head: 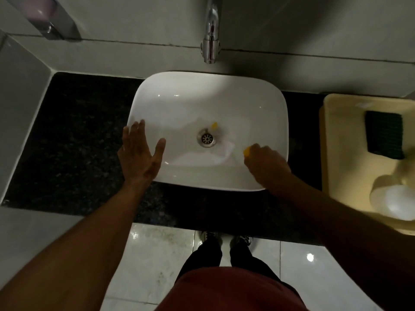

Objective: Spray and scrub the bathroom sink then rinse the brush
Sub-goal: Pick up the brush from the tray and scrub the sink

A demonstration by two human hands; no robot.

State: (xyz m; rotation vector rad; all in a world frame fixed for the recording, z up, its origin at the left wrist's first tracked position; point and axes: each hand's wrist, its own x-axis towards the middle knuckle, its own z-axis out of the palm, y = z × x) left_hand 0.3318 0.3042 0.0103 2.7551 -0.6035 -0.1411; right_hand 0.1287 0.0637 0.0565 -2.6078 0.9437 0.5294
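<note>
A white rounded sink sits on a black stone counter, with a metal drain at its middle. My right hand is closed over a yellow brush or scrubber against the sink's inner right wall; only a yellow tip shows past my knuckles. A small yellow patch shows just above the drain; I cannot tell what it is. My left hand rests flat with fingers spread on the sink's left rim, holding nothing. A chrome tap hangs over the back of the sink, with no water seen running.
A pale yellow tray stands on the counter to the right, holding a dark green scouring pad and a blurred white bottle. A soap dispenser is fixed on the wall at the back left. My feet stand on glossy floor tiles.
</note>
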